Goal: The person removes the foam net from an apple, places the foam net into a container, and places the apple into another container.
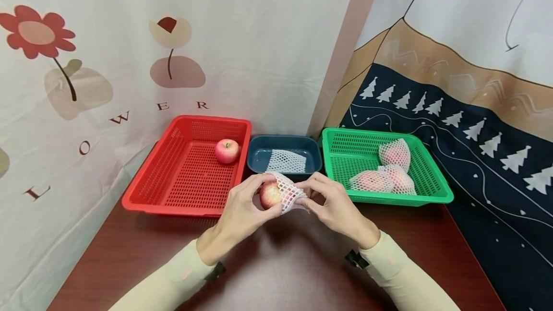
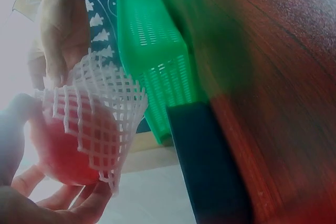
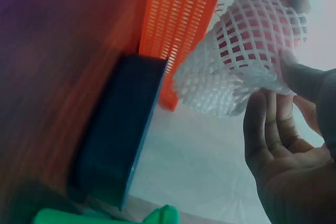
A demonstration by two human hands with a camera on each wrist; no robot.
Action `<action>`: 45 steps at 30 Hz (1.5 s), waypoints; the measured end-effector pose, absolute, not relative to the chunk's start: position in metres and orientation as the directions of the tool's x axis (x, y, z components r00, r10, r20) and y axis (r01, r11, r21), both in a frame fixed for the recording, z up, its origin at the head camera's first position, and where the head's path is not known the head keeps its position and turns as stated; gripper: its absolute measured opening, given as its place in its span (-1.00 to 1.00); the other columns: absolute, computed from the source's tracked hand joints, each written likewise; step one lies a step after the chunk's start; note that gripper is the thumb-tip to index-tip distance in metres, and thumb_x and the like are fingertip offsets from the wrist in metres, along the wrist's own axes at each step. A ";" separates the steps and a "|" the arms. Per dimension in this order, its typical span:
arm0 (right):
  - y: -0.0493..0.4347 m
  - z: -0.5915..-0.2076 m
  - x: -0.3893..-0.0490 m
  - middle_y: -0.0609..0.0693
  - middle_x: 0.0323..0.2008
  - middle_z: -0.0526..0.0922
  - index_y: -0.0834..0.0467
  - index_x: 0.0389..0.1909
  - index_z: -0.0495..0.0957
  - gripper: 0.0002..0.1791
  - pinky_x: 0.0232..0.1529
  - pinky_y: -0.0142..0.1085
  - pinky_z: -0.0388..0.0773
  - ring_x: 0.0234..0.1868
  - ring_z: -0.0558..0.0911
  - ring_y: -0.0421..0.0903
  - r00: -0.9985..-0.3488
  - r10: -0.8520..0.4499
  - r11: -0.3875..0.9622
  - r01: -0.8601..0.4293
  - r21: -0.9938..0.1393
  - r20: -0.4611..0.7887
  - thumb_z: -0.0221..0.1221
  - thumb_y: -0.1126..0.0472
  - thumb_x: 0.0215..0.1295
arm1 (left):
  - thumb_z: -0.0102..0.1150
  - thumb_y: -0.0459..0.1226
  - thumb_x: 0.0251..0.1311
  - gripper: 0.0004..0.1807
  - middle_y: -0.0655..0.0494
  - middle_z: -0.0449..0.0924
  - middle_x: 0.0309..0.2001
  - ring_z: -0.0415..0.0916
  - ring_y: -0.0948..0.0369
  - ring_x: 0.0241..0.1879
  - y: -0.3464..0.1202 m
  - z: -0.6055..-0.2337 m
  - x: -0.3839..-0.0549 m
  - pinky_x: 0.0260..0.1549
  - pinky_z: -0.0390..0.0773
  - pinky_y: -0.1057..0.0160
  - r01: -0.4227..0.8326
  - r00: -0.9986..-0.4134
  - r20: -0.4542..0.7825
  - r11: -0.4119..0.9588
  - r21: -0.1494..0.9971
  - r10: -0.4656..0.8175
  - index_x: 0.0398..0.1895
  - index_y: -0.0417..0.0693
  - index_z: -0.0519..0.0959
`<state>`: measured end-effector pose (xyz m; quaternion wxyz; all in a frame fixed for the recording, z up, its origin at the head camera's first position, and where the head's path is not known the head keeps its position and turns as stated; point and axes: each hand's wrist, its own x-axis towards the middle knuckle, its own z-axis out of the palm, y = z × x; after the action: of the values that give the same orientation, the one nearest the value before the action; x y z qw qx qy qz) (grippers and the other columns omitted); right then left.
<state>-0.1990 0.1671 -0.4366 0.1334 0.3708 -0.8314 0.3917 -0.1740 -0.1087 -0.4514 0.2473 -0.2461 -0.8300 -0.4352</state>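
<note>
A red and yellow apple (image 1: 270, 195) is half covered by a white foam net sleeve (image 1: 290, 194) in front of the blue tray. My left hand (image 1: 244, 210) grips the apple from the left, thumb below and fingers behind. With thumb and fingertips, my right hand (image 1: 334, 205) pinches the gathered right end of the sleeve. In the left wrist view the netting (image 2: 100, 114) spreads over the apple's upper side, while its lower left part shows bare. The right wrist view has the net (image 3: 257, 40) stretched round the apple and bunched at my right fingertips.
On the left, a red basket (image 1: 144, 188) holds one bare apple (image 1: 226, 151). The dark blue tray (image 1: 255, 155) in the middle contains flat foam netting (image 1: 286, 161). At right, several net-covered apples (image 1: 395, 154) lie in a green basket (image 1: 436, 188). A printed curtain (image 1: 259, 37) hangs behind the table.
</note>
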 end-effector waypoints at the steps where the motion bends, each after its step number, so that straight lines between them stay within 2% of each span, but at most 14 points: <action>1: 0.167 -0.435 -0.199 -0.17 -0.19 0.66 -0.07 0.18 0.86 -0.59 -0.25 -0.35 0.71 -0.21 0.63 -0.23 -0.682 -0.504 0.429 -0.730 -0.532 0.530 0.65 0.27 0.37 | 0.83 -0.17 0.13 -0.37 0.09 0.86 0.14 0.79 0.19 0.04 -0.109 -0.451 -0.174 -0.07 0.88 0.20 0.624 -0.757 0.624 0.498 0.602 0.194 0.28 0.05 0.76; 4: 0.169 -0.432 -0.198 -0.14 -0.16 0.68 -0.02 0.04 0.88 -0.69 -0.30 -0.31 0.70 -0.23 0.66 -0.16 -0.672 -0.485 0.453 -0.741 -0.496 0.560 0.65 0.31 0.35 | 0.85 -0.16 0.14 -0.36 0.12 0.84 0.16 0.77 0.20 0.09 -0.109 -0.451 -0.173 -0.06 0.87 0.24 0.623 -0.762 0.619 0.480 0.618 0.192 0.29 0.09 0.77; 6: 0.171 -0.429 -0.198 -0.10 -0.11 0.70 0.02 -0.04 0.87 -0.74 -0.26 -0.28 0.75 -0.20 0.71 -0.13 -0.670 -0.483 0.470 -0.741 -0.479 0.563 0.65 0.32 0.34 | 0.86 -0.16 0.15 -0.35 0.12 0.82 0.18 0.75 0.20 0.11 -0.110 -0.451 -0.173 -0.06 0.87 0.25 0.622 -0.766 0.614 0.457 0.635 0.190 0.31 0.12 0.77; 11: 0.177 -0.423 -0.197 -0.02 0.09 0.78 0.04 -0.12 0.85 -0.78 -0.05 -0.26 0.86 0.04 0.79 -0.09 -0.699 -0.499 0.533 -0.714 -0.454 0.513 0.68 0.30 0.32 | 0.85 -0.17 0.18 -0.31 0.10 0.74 0.24 0.70 0.19 0.20 -0.111 -0.449 -0.172 0.00 0.92 0.23 0.607 -0.784 0.592 0.426 0.671 0.186 0.39 0.14 0.75; 14: 0.180 -0.419 -0.197 -0.01 0.15 0.84 0.03 -0.13 0.83 -0.75 -0.04 -0.32 0.87 0.04 0.81 -0.10 -0.727 -0.505 0.559 -0.686 -0.465 0.466 0.68 0.32 0.31 | 0.82 -0.16 0.21 -0.31 0.06 0.70 0.27 0.68 0.16 0.24 -0.112 -0.447 -0.172 0.00 0.93 0.18 0.600 -0.786 0.593 0.447 0.663 0.176 0.42 0.13 0.74; 20: 0.186 -0.413 -0.200 -0.01 0.03 0.93 0.08 0.09 0.82 -0.66 -0.13 -0.28 0.88 -0.20 0.78 -0.22 -0.752 -0.518 0.594 -0.659 -0.462 0.408 0.62 0.37 0.39 | 0.74 -0.16 0.27 -0.36 0.00 0.73 0.32 0.73 0.07 0.27 -0.114 -0.446 -0.174 0.05 0.93 0.06 0.607 -0.770 0.615 0.491 0.625 0.169 0.42 0.09 0.76; 25: 0.189 -0.407 -0.206 -0.01 0.07 0.92 0.10 0.29 0.77 -0.60 -0.09 -0.28 0.82 -0.14 0.75 -0.17 -0.761 -0.521 0.621 -0.649 -0.440 0.387 0.54 0.32 0.51 | 0.69 -0.16 0.35 -0.39 0.02 0.78 0.36 0.75 0.06 0.30 -0.117 -0.444 -0.175 0.16 0.91 -0.01 0.605 -0.777 0.597 0.504 0.617 0.201 0.45 0.07 0.74; 30: 0.188 -0.399 -0.214 0.01 0.05 0.91 0.09 0.17 0.81 -0.73 0.02 -0.11 0.90 -0.04 0.78 -0.10 -0.780 -0.506 0.641 -0.626 -0.444 0.369 0.53 0.28 0.53 | 0.68 -0.18 0.37 -0.38 0.00 0.76 0.32 0.75 0.05 0.27 -0.122 -0.443 -0.175 0.13 0.92 0.00 0.581 -0.796 0.564 0.536 0.613 0.218 0.48 0.07 0.72; 32: 0.187 -0.394 -0.218 0.02 0.00 0.90 0.09 0.09 0.81 -0.78 0.00 -0.06 0.93 -0.06 0.79 -0.07 -0.790 -0.494 0.654 -0.613 -0.443 0.363 0.55 0.27 0.52 | 0.69 -0.19 0.36 -0.36 -0.02 0.74 0.31 0.74 0.02 0.27 -0.124 -0.442 -0.175 0.11 0.92 -0.02 0.573 -0.802 0.555 0.547 0.611 0.221 0.49 0.07 0.72; 37: 0.184 -0.378 -0.231 0.07 -0.07 0.93 0.07 -0.09 0.77 -0.84 -0.15 -0.11 0.89 -0.14 0.86 -0.02 -0.820 -0.468 0.694 -0.572 -0.437 0.329 0.58 0.22 0.49 | 0.74 -0.18 0.32 -0.30 -0.07 0.68 0.28 0.71 -0.01 0.26 -0.130 -0.438 -0.175 0.06 0.93 -0.01 0.558 -0.813 0.536 0.571 0.603 0.229 0.52 0.11 0.70; 39: 0.181 -0.371 -0.238 0.09 -0.07 0.95 0.07 -0.13 0.75 -0.84 -0.14 -0.12 0.89 -0.14 0.90 0.01 -0.829 -0.468 0.707 -0.560 -0.433 0.307 0.58 0.24 0.48 | 0.75 -0.17 0.31 -0.29 -0.09 0.65 0.28 0.69 0.00 0.25 -0.132 -0.437 -0.175 0.02 0.92 0.02 0.552 -0.818 0.525 0.576 0.603 0.233 0.52 0.12 0.69; 45: 0.171 -0.352 -0.259 0.17 -0.06 0.92 0.14 -0.10 0.69 -0.83 -0.11 -0.09 0.88 -0.12 0.92 0.05 -0.844 -0.470 0.737 -0.536 -0.412 0.259 0.50 0.35 0.45 | 0.74 -0.19 0.27 -0.28 -0.15 0.60 0.31 0.66 -0.04 0.27 -0.135 -0.432 -0.177 0.01 0.93 0.02 0.564 -0.813 0.520 0.575 0.592 0.262 0.50 0.05 0.70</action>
<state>-0.2591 0.1711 -0.3516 0.0689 0.2705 -0.9294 0.2415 -0.1772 -0.1350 -0.4319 0.1915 -0.2384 -0.8666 -0.3943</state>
